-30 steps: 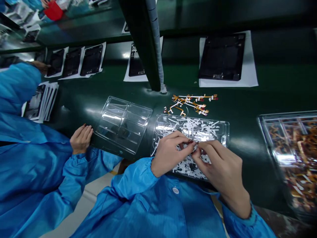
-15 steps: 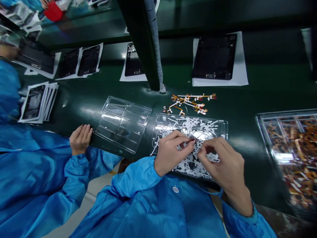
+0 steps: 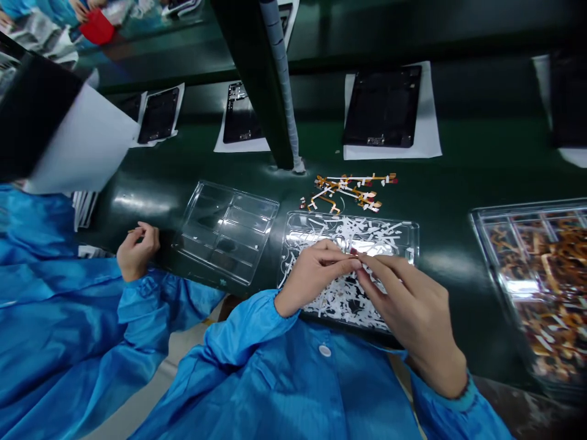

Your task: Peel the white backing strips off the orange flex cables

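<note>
My left hand point(image 3: 316, 272) is closed in a pinch on a small flex cable point(image 3: 353, 251), of which only a dark reddish end shows between the fingers. My right hand point(image 3: 408, 293) meets it there, thumb and index fingertips together at the same piece. Both hands are over a clear plastic tray point(image 3: 415, 235) full of white paper-like strips point(image 3: 353, 305). Just beyond the tray lies a loose group of orange flex cables point(image 3: 342, 183) with white strips on them.
An empty-celled clear tray point(image 3: 224, 232) lies to the left, and a divided tray point(image 3: 481, 214) of orange flex cables to the right. Black tablet-like panels point(image 3: 383, 107) rest on white sheets behind. A post point(image 3: 261, 85) rises mid-table. A co-worker's hand point(image 3: 137, 247) is at left.
My right hand's fingertips have moved left and come together with my left hand's. At left, a black panel with a white sheet has been lifted, and the co-worker's hand has shifted slightly left.
</note>
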### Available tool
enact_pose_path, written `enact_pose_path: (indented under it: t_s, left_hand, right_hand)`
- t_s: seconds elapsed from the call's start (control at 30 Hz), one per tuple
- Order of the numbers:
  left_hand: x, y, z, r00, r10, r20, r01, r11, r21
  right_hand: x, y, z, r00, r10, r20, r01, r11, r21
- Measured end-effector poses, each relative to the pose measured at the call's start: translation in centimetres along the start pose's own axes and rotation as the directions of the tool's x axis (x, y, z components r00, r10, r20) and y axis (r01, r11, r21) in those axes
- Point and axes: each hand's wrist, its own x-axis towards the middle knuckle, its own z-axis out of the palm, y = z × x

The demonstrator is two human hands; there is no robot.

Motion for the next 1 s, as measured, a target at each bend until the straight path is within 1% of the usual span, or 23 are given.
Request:
enact_pose_path:
  t_s: [0.17, 0.33, 0.43, 0.53, 0.63, 0.73, 0.8, 0.9, 0.97, 1.0]
  left_hand:
    - [-0.4, 0.3, 0.2, 1.000, 0.003, -0.028, -0.001, 0.998, 0.070]
    - [-0.9, 0.7, 0.9, 0.995, 0.045, -0.089, -0.030, 0.986, 0.163]
    - [-1.1, 0.9, 1.0, 0.993, 0.082, -0.082, -0.060, 0.969, 0.241]
    - [-1.4, 1.1, 0.6, 0.990, 0.131, -0.051, -0.104, 0.927, 0.362]
    - [-1.6, 1.2, 0.0, 0.985, 0.169, -0.018, -0.142, 0.879, 0.456]
    - [-1.7, 1.2, -0.8, 0.980, 0.197, 0.018, -0.177, 0.829, 0.531]
    - [-1.7, 1.1, -1.0, 0.969, 0.240, 0.061, -0.229, 0.778, 0.584]
    - [-1.5, 1.0, -1.0, 0.940, 0.310, 0.140, -0.323, 0.684, 0.655]
    - [-1.6, 1.6, -1.1, 0.929, 0.327, 0.177, -0.357, 0.655, 0.666]
    - [-1.9, 2.0, -1.4, 0.925, 0.332, 0.184, -0.367, 0.661, 0.655]
  right_hand:
    - [0.1, -0.2, 0.2, 0.999, -0.048, 0.002, 0.048, 0.997, -0.052]
    - [0.1, -0.2, 0.5, 0.999, -0.032, -0.042, 0.029, 0.996, -0.090]
    - [0.3, -0.4, 0.9, 0.998, -0.038, -0.053, 0.030, 0.988, -0.148]
    - [0.6, -0.6, 1.1, 0.998, -0.019, -0.052, 0.010, 0.986, -0.169]
    - [0.7, -0.7, 1.2, 1.000, 0.020, -0.018, -0.022, 0.992, -0.127]
    - [0.9, -0.8, 1.3, 1.000, 0.029, -0.003, -0.029, 0.994, -0.104]
    - [1.2, -0.8, 1.3, 0.999, 0.054, 0.001, -0.054, 0.998, -0.037]
    - [1.5, -0.7, 1.2, 0.992, 0.122, 0.011, -0.122, 0.987, 0.102]
    - [1.6, -0.3, 0.9, 0.987, 0.163, 0.004, -0.162, 0.976, 0.143]
    - [1.4, -0.1, 0.6, 0.983, 0.181, 0.003, -0.180, 0.971, 0.155]
